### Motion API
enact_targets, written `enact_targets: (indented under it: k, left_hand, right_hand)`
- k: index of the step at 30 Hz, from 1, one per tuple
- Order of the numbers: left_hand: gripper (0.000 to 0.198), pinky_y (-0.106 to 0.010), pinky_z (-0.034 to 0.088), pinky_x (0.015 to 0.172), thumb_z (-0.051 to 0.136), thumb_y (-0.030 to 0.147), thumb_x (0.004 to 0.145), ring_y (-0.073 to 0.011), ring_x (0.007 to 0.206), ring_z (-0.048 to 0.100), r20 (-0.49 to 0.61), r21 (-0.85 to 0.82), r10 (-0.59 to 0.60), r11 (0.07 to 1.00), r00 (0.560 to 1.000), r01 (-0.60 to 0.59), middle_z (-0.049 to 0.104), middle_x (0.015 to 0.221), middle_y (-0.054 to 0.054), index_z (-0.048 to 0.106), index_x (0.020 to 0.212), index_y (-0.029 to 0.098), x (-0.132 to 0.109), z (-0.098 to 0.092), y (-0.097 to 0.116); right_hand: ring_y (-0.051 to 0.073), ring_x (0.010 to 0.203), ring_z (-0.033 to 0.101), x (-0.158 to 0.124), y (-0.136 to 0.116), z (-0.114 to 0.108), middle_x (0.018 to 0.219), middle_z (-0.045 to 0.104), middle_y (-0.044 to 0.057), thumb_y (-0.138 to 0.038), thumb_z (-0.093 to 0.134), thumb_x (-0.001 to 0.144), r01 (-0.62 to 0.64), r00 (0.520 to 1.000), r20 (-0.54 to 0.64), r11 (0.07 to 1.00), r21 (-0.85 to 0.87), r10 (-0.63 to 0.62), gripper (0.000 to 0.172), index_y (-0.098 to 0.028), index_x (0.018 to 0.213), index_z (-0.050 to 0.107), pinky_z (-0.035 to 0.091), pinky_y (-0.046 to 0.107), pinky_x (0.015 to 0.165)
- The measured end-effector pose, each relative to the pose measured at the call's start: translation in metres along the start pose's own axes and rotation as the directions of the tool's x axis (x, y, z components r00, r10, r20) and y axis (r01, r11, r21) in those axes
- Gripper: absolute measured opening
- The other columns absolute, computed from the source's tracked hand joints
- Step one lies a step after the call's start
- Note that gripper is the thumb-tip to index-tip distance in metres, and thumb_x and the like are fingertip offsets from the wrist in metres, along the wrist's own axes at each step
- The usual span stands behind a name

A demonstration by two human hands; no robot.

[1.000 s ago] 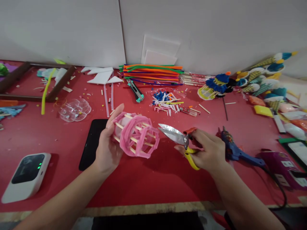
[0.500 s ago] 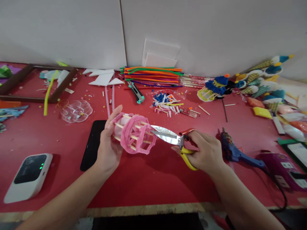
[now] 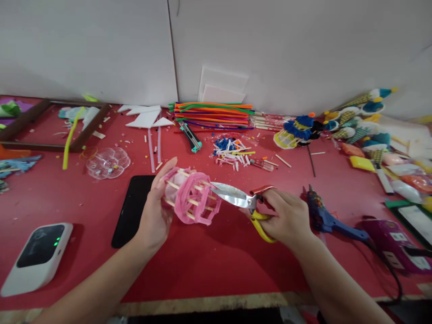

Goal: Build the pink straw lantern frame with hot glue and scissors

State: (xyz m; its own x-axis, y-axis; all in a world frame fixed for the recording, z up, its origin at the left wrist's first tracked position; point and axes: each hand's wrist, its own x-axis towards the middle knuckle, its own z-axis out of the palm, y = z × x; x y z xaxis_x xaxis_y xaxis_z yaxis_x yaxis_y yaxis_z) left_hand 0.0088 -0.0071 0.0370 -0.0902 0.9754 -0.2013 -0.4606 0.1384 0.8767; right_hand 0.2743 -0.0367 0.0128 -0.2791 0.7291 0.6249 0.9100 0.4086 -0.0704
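My left hand [image 3: 157,216] is wrapped round a small pink cage-like craft piece [image 3: 192,202], made of pale wooden sticks banded with pink fuzzy rings. It is held tilted on its side above the table, its open lattice end turned to the right. In my right hand [image 3: 286,211] are scissors [image 3: 236,195] with one orange-red and one yellow handle loop. Their blades point left, nearly together, and the tip meets the upper right edge of the pink piece. Whether the blades grip a stick there is too small to tell.
On the red table [image 3: 216,270] lie a black phone [image 3: 133,211], a white device [image 3: 38,256] and a blue glue gun [image 3: 330,220]. Farther back are a utility knife [image 3: 191,137], pipe cleaners [image 3: 212,116], a scrap pile [image 3: 232,153] and a blue-topped craft piece [image 3: 299,130].
The blades have closed somewhat, with the tip staying at the pink piece's upper edge. The pink piece has turned slightly in my left hand. The whole view has shifted a little.
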Motion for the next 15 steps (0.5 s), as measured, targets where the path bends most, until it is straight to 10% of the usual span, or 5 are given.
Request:
enact_targets:
  k: [15]
  left_hand:
    - [0.037,-0.026,0.060,0.080,0.071,0.046,0.088,-0.0205,0.102,0.072,0.019,-0.014,0.008,1.000,1.000,-0.008,0.075,0.117,-0.001,0.073,0.122,0.031,0.0020,0.0006,-0.0015]
  right_hand:
    - [0.012,0.048,0.050,0.0035,-0.0006,-0.0041,0.051,0.054,-0.001,-0.035,0.060,0.086,0.047,0.998,-0.030,0.996,-0.076,-0.050,0.032,-0.023,0.058,0.050,0.034,0.026,0.050]
